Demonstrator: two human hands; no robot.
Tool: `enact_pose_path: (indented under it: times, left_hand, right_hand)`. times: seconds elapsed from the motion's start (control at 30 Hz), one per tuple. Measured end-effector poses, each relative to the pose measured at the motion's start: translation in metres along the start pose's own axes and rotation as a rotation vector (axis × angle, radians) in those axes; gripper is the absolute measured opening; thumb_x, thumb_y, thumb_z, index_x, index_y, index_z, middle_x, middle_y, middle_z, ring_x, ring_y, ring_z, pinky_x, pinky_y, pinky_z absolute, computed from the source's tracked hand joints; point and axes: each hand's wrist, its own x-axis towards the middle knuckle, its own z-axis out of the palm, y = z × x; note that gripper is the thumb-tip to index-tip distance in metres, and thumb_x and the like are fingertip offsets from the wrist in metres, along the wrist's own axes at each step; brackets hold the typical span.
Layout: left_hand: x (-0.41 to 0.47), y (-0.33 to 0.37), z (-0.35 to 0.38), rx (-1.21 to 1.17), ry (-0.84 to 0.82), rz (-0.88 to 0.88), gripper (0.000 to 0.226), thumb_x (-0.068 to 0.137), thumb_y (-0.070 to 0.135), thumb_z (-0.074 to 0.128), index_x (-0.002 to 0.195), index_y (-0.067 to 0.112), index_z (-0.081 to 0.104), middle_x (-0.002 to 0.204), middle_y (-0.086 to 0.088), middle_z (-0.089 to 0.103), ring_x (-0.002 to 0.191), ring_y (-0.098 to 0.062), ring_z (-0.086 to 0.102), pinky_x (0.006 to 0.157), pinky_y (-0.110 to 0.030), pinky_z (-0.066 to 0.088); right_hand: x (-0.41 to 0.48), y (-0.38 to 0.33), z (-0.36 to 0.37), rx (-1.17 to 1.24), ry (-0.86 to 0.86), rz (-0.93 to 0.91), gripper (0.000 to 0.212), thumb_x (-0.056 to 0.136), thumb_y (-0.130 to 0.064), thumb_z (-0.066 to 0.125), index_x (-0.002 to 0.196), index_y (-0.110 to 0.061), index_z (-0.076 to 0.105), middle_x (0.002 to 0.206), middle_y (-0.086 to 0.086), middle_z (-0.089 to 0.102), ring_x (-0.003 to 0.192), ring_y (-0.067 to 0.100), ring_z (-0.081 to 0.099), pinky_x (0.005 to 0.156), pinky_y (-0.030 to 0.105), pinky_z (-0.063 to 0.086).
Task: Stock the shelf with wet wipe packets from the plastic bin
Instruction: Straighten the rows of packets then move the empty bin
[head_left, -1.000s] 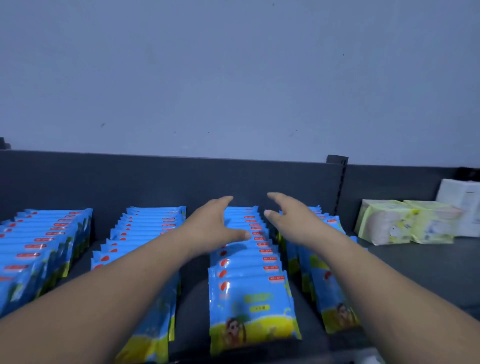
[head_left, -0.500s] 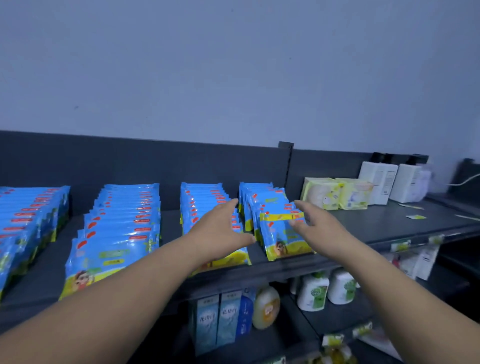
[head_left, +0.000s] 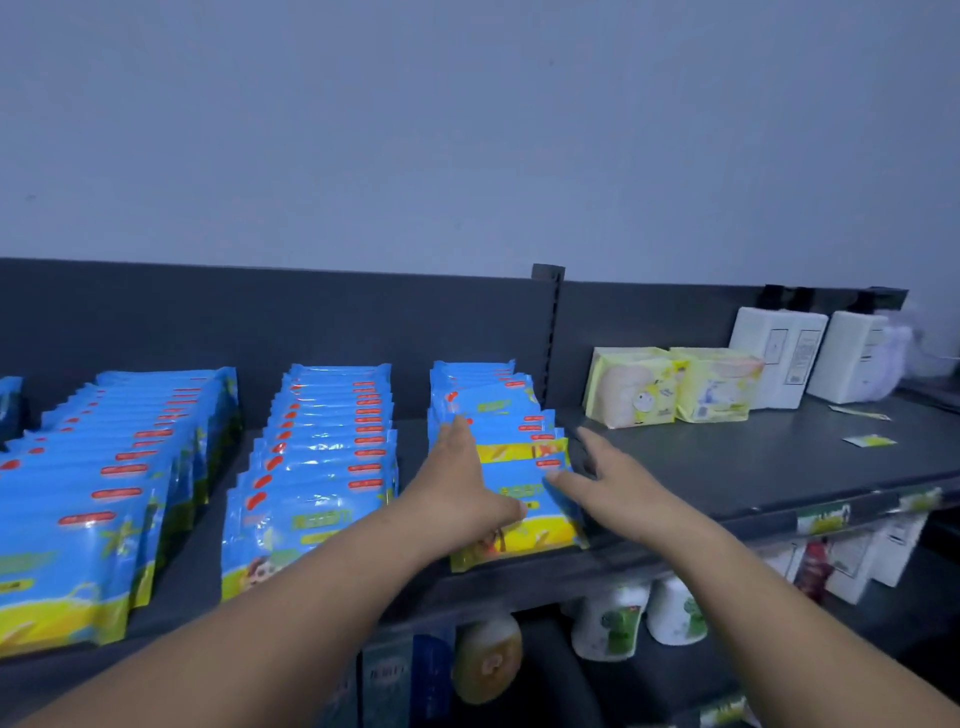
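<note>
Left hand (head_left: 457, 493) has joined right hand (head_left: 613, 478) on rightmost packets (head_left: 501, 408) — grips spread.

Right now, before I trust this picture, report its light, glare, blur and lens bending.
Head view: dim, bluish light throughout. Head view: pale glare streaks on the glossy blue packets. Head view: the price tags and the far-right white boxes are smeared; the bottles below sit in deep shadow. Head view: the wide lens makes the shelf edge slope.

Rows of wet wipe packets (head_left: 322, 452) run from the shelf's (head_left: 753, 467) front edge to its back; my left hand (head_left: 462, 493) and right hand (head_left: 615, 480) flank the rightmost.
</note>
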Motion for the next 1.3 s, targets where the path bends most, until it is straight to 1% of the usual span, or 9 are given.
enact_pose_path:
  times: [0.13,0.23,0.33,0.57,0.67,0.77,0.9,1.1,1.3]
  left_hand:
    - [0.009,-0.006,0.005,0.018,0.022,-0.04,0.079,0.052,0.035,0.079,0.12,0.027,0.04,0.116,0.004,0.047,0.107,-0.014,0.058,0.091,-0.038,0.053]
    - [0.012,-0.007,0.006,0.065,0.027,-0.026,0.079,0.06,0.031,0.08,0.127,0.026,0.037,0.118,0.003,0.045,0.109,-0.015,0.055,0.094,-0.038,0.051]
    - [0.014,-0.009,0.008,0.086,0.037,-0.013,0.08,0.066,0.028,0.082,0.131,0.025,0.035,0.122,0.004,0.044,0.111,-0.014,0.053,0.096,-0.036,0.049]
    - [0.015,-0.012,0.008,0.15,0.063,0.0,0.087,0.069,0.032,0.082,0.138,0.024,0.03,0.137,0.001,0.036,0.129,-0.016,0.042,0.106,-0.034,0.041]
    - [0.017,-0.012,0.007,0.183,0.06,-0.006,0.102,0.068,0.037,0.082,0.147,0.02,0.019,0.153,0.001,0.023,0.142,-0.018,0.025,0.113,-0.038,0.033]
    - [0.02,-0.013,0.008,0.183,0.061,-0.021,0.105,0.064,0.039,0.083,0.147,0.022,0.019,0.15,-0.001,0.026,0.135,-0.02,0.038,0.107,-0.038,0.041]
    - [0.026,-0.017,0.011,0.196,0.044,-0.004,0.111,0.063,0.039,0.081,0.15,0.027,0.012,0.157,0.004,0.017,0.142,-0.017,0.027,0.11,-0.038,0.037]
    - [0.029,-0.016,0.013,0.181,0.023,-0.009,0.117,0.064,0.036,0.083,0.152,0.024,0.007,0.158,0.006,0.015,0.145,-0.015,0.019,0.112,-0.038,0.035]
    - [0.028,-0.017,0.012,0.114,0.013,-0.072,0.13,0.055,0.041,0.084,0.152,0.027,-0.002,0.154,0.004,0.025,0.136,-0.015,0.037,0.106,-0.037,0.042]
  right_hand:
    - [0.023,0.006,-0.003,0.067,0.105,-0.002,0.049,0.096,-0.035,0.053,0.14,-0.014,0.045,0.136,0.001,0.054,0.121,0.016,0.052,0.095,0.028,0.04]
    - [0.036,0.005,-0.003,0.188,0.14,0.016,0.011,0.093,-0.026,0.058,0.091,-0.017,0.065,0.096,0.0,0.069,0.086,0.017,0.061,0.082,0.039,0.051]
    - [0.044,0.006,-0.005,0.289,0.126,0.043,0.017,0.088,-0.019,0.066,0.074,-0.014,0.059,0.081,0.004,0.066,0.073,0.016,0.056,0.068,0.035,0.047]
    - [0.049,-0.001,-0.016,0.214,0.103,-0.025,0.016,0.093,-0.009,0.056,0.077,-0.012,0.052,0.069,0.001,0.054,0.058,0.01,0.041,0.049,0.022,0.031]
    - [0.051,-0.005,-0.023,0.105,0.141,-0.061,0.016,0.095,-0.008,0.047,0.08,-0.012,0.049,0.07,0.004,0.052,0.058,0.016,0.047,0.048,0.025,0.034]
    - [0.051,-0.01,-0.027,0.083,0.107,-0.077,0.018,0.097,-0.007,0.041,0.081,-0.013,0.045,0.068,0.005,0.054,0.049,0.015,0.055,0.043,0.023,0.039]
    - [0.057,-0.012,-0.029,-0.077,0.155,-0.139,0.017,0.095,-0.006,0.041,0.08,-0.011,0.045,0.071,0.011,0.059,0.061,0.022,0.06,0.057,0.031,0.044]
    - [0.061,-0.041,-0.029,-0.354,0.255,-0.341,0.015,0.089,-0.003,0.043,0.082,-0.016,0.048,0.076,0.005,0.055,0.075,0.029,0.052,0.061,0.035,0.041]
    - [0.06,-0.067,-0.005,-0.372,0.042,-0.506,0.032,0.092,-0.004,0.048,0.111,-0.022,0.066,0.116,0.002,0.058,0.105,0.022,0.057,0.09,0.036,0.046]
